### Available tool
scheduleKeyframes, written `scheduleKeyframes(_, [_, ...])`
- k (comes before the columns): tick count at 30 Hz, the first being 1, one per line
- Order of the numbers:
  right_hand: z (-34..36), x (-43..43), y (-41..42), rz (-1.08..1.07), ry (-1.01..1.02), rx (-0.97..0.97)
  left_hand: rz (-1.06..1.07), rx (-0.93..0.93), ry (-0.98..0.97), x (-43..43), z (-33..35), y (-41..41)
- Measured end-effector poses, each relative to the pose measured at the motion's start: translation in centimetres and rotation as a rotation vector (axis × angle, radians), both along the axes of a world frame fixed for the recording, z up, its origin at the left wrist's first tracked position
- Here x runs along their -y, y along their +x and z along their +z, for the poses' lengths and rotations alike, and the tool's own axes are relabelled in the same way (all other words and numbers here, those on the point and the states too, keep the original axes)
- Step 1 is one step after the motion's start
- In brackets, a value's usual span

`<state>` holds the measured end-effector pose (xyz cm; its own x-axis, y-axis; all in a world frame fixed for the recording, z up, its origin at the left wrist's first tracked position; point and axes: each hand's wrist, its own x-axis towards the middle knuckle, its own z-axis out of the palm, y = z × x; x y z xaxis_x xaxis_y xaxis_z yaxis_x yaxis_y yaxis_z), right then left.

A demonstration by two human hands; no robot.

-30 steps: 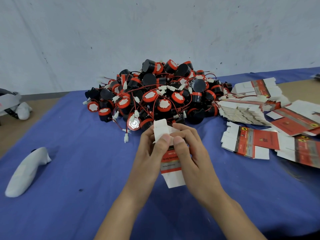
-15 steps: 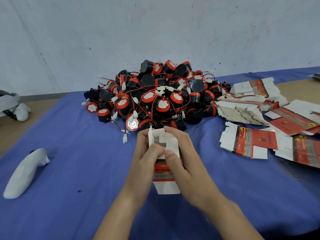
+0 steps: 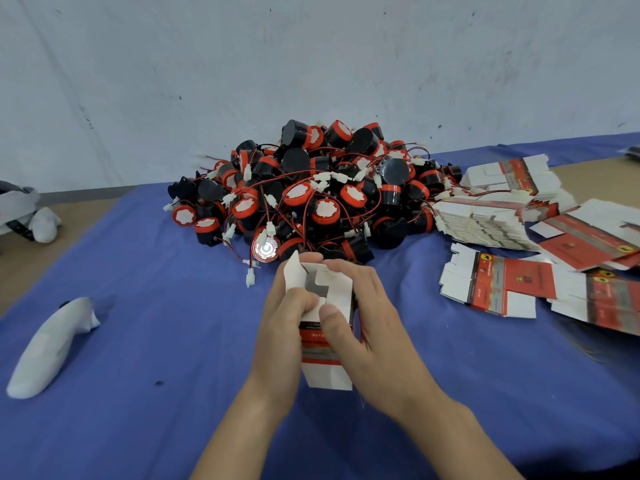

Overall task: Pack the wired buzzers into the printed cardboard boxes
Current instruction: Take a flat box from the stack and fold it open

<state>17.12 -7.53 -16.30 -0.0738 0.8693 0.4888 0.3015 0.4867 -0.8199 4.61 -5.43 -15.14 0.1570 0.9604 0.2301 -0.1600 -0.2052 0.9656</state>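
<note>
From the head camera, both forearms reach in from the bottom edge and meet at the middle of the blue cloth (image 3: 156, 341). Between them a printed cardboard box (image 3: 325, 362) is held upright, just in front of the heap of wired buzzers (image 3: 311, 195). The left hand (image 3: 282, 327) wraps the box's left side, its fingers curled behind the card and its thumb bent across the front onto the white upper flaps. The right hand (image 3: 370, 323) grips the right side: its fingers curl over the top edge close together, and its thumb presses the front face just beside the left thumb. The box's top flaps stand partly open above the thumbs. To the right lie a stack of flat boxes (image 3: 485, 223) and a loose flat box (image 3: 498, 285). A white object (image 3: 48, 348) rests on the cloth, well to the left.
</note>
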Motion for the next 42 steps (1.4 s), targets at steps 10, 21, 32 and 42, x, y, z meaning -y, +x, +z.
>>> scheduleKeyframes(10, [0.0,0.0,-0.1,-0.072,-0.014,0.047,0.032,0.001,0.023,0.4,0.6,0.3])
scheduleKeyframes(21, [-0.2,0.3,-0.3,0.047,-0.071,-0.085,0.069,-0.031,0.043,0.6,0.5,0.4])
scheduleKeyframes(32, [0.2,-0.1,-0.8,-0.098,-0.001,-0.064,0.053,-0.012,0.107,0.4,0.3,0.5])
scheduleKeyframes(42, [0.1,-0.3,0.1,-0.265,0.146,-0.019,-0.165,-0.087,0.110,0.8,-0.5,0.7])
